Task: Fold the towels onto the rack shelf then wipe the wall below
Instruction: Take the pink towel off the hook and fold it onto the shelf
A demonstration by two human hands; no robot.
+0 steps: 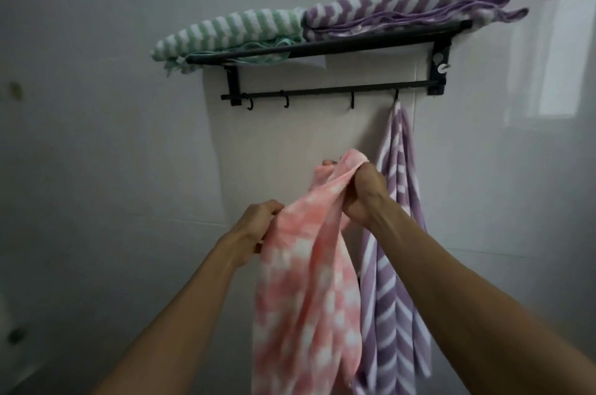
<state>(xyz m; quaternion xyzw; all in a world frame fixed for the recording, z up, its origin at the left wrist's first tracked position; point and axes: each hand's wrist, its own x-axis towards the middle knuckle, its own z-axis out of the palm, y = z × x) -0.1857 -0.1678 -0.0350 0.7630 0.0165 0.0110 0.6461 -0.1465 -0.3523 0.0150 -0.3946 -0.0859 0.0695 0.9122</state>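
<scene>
A pink-and-white striped towel [306, 281] hangs between my hands in front of the wall. My left hand [254, 227] grips its left edge lower down. My right hand [361, 191] grips its bunched top, higher and to the right. On the black rack shelf [322, 48] lie a folded green-and-white towel [232, 32] at the left and a folded purple-and-white towel [412, 3] at the right. Another purple-and-white striped towel [393, 265] hangs from the rightmost hook [396, 98], partly behind my right forearm.
Below the shelf a black bar carries three bare hooks [285, 102]. The pale tiled wall [274, 149] runs behind everything, with a lighter panel under the rack. A bright reflection [554, 56] shows on the wall at the right.
</scene>
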